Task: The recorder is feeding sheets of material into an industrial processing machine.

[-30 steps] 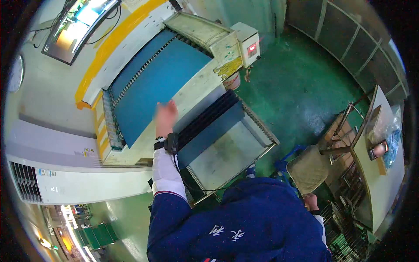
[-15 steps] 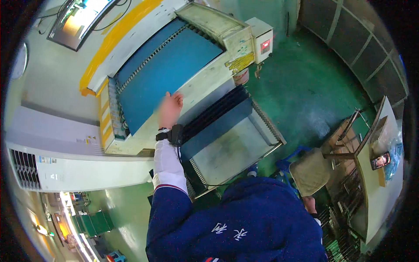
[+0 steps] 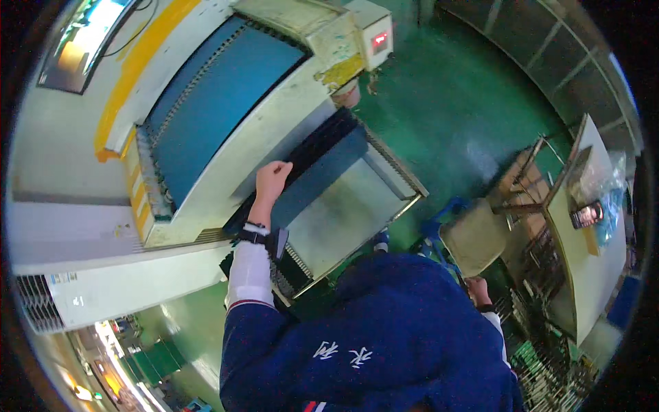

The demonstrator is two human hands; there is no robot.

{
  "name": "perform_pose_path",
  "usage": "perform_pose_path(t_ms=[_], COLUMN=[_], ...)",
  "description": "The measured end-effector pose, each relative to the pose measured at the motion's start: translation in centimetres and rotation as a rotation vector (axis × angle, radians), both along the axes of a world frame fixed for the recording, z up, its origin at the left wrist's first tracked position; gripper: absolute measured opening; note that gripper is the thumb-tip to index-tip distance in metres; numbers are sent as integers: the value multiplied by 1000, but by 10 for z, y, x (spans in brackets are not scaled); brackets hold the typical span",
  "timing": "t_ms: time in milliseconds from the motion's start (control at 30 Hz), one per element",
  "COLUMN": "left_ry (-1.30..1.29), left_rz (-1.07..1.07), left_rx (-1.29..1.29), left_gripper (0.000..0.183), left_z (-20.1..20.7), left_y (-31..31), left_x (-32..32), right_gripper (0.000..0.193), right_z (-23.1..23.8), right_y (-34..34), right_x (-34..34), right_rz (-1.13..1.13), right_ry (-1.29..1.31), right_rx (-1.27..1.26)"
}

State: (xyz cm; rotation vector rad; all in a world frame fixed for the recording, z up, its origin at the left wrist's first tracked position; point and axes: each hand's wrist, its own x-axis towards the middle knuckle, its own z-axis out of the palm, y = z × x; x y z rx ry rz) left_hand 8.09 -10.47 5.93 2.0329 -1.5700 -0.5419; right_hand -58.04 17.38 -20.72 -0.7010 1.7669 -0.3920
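Observation:
My left hand (image 3: 273, 180) is over the near side of a machine, at the upper edge of a row of dark boards (image 3: 317, 145) standing in a rack (image 3: 350, 206). Its fingers are bent and pressed together; whether a board edge is between them is hidden. Beyond it, a large blue board (image 3: 220, 96) lies on the roller bed of the machine (image 3: 274, 127). Low on the right, my right hand (image 3: 478, 291) hangs beside a chair (image 3: 475, 237), its fingers partly hidden.
A control box (image 3: 376, 38) with a red display is fixed to the machine's far right end. At right stands a table (image 3: 583, 275) with a phone (image 3: 587, 215) and a plastic bag (image 3: 613, 182). A white air conditioner (image 3: 130, 285) is at left, a screen (image 3: 82, 44) above.
My left hand has moved from the machine's front edge down to the dark boards. The blue board has shifted inward on the rollers, leaving a dark strip along the front. The view has shifted.

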Motion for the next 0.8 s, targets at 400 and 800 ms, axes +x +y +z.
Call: perform_pose_path(t_ms=[400,800], left_ry=[-434,-532], left_rz=[-130,-53], left_rx=[-190,-18], left_gripper=[37,23], left_z=[-46,-71], left_y=[52,58], left_x=[-40,-30], right_gripper=[26,27], right_z=[-23,89], right_y=[3,-22], right_x=[-5,26], right_rz=[448,34], right_ry=[408,247], right_rx=[-257,84])
